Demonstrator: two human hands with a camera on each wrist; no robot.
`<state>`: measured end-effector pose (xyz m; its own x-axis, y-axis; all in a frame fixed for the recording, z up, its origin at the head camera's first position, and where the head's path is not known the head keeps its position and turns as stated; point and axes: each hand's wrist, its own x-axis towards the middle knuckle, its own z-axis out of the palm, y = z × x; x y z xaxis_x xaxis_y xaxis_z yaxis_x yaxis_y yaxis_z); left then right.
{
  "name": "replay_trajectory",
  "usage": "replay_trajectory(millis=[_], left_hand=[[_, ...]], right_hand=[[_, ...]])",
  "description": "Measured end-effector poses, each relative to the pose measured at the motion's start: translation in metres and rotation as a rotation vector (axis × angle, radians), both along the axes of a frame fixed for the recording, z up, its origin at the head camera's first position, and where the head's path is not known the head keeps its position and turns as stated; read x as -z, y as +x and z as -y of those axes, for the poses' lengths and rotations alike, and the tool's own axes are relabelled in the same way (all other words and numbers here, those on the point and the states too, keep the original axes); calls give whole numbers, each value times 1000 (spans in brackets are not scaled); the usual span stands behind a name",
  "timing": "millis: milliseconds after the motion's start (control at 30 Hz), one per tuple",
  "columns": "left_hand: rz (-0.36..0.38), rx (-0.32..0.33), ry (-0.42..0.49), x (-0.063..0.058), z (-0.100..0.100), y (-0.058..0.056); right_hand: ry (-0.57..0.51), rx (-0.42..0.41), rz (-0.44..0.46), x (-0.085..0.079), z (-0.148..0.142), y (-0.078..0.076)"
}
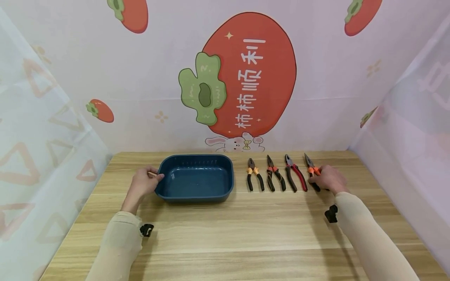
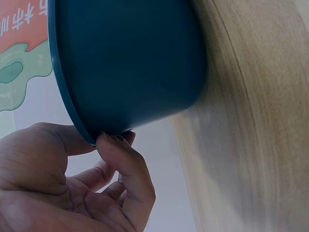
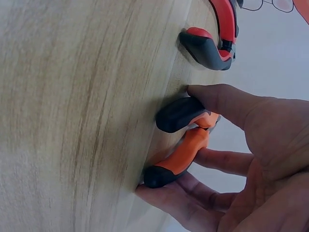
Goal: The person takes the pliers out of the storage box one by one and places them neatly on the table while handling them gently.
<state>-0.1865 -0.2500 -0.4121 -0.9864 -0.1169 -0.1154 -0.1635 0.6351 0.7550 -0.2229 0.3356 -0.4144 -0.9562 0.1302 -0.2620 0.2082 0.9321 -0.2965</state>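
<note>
A dark blue plastic basin (image 1: 195, 198) sits at the back of the table, left of the middle. My left hand (image 1: 143, 182) pinches its left rim between thumb and fingers; the left wrist view shows the basin's outer wall (image 2: 130, 63) up close. At the right end of a row of pliers lies a pair of long-nose pliers (image 1: 308, 160) with orange and black handles. Around those handles (image 3: 183, 152) my right hand (image 1: 329, 179) closes, thumb on one side and fingers on the other. The handle ends are at the tabletop.
Left of my right hand lie red-and-black pliers (image 1: 289, 160), long-nose pliers (image 1: 270, 163) with dark, orange-marked handles, and pliers (image 1: 250, 165) with yellow-and-black handles. A wooden table (image 1: 228, 238) carries everything. A printed cloth backdrop (image 1: 151, 70) stands behind and at both sides.
</note>
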Motion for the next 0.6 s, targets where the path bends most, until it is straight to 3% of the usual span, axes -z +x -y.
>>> replay_trajectory(millis=[600], left_hand=[[14,0,2,-3,0,1]], right_hand=[[-13,7,14,2,0,-1]])
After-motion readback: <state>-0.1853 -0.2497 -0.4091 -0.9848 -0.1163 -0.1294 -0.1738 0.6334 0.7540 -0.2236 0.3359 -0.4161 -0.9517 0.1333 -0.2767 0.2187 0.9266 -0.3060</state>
